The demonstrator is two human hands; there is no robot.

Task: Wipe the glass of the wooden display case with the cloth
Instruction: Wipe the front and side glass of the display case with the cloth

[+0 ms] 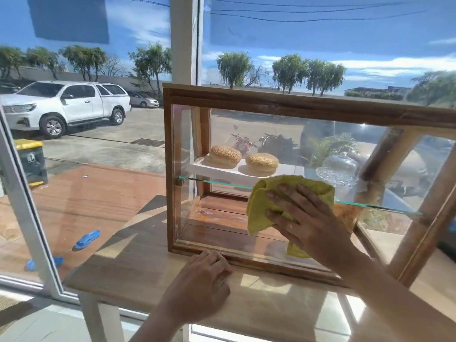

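Observation:
The wooden display case (283,101) stands on a wooden table, its front glass (214,218) facing me. My right hand (306,218) presses a yellow-green cloth (261,206) flat against the lower middle of that glass, fingers spread and fairly straight. My left hand (204,282) rests on the table at the case's bottom front frame, fingers loosely curled and holding nothing. Inside, two sesame buns (225,155) sit on a white tray on the glass shelf (217,183).
The wooden table (138,265) stands against a big window. A glass domed dish (339,169) sits inside the case at right. A slanted wooden frame (424,233) is at the case's right end. Outside are a white pickup (66,104), a bin and blue sandals.

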